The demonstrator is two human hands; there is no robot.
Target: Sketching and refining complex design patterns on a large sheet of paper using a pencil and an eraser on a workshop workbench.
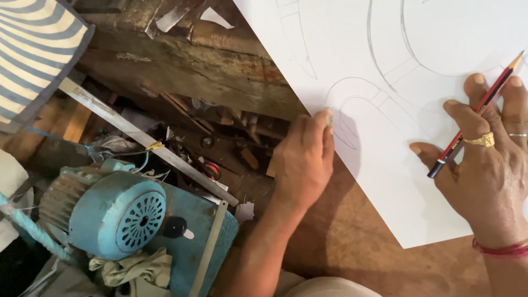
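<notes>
Pinched a small pale eraser (328, 116) between the closed fingertips of the left hand (302, 159), right at the left edge of the white sheet (385, 187), on a small pencilled arch (352, 104). Pressed the right hand (489, 165) flat on the sheet's right side, fingers spread wide, with a red-and-black pencil (476, 113) wedged between two of them, tip pointing far right. Judged the drawing well advanced: found broad curved bands and arches already outlined in faint pencil. Saw no cuts, ink or colour anywhere; judged the small arch not yet settled. Noted a blue electric motor (110, 214) and a long metal rule (143, 140) well left, off the sheet.
</notes>
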